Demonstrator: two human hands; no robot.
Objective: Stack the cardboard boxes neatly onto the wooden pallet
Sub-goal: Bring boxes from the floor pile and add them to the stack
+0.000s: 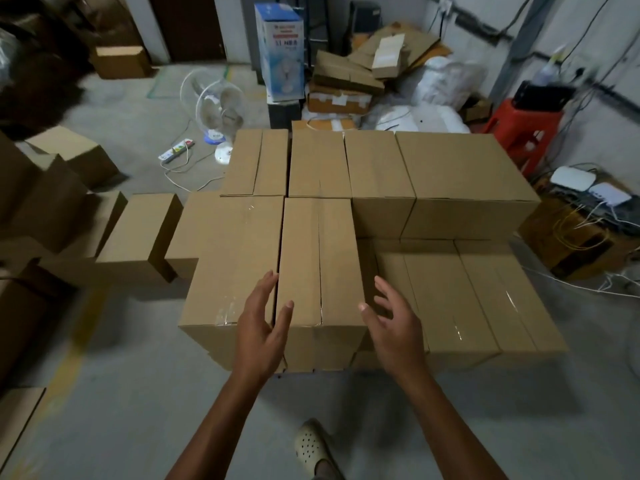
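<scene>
**Stack nearly built, front right corner a tier short**

The narrow front box [318,265] sits in the upper tier at the near edge of the load, flush against the wide box [232,265] on its left. The left hand [263,327] and right hand [391,327] flank its near end. Their fingers are straight and spread, gripping nothing, and from this angle it is hard to tell whether either palm touches the cardboard.

Behind the narrow box, the rear row [381,168] runs across at about the same height. To its right, the lower boxes [467,299] form a step down, so that corner looks one tier short. The wooden pallet itself is hidden under the load.

Most of the stacking appears done. What is left is probably filling the low corner from the loose boxes [138,233] lying on the floor [138,358] to the left. Further off, a fan [221,109] and a red stool [526,133] stand among general clutter.
</scene>
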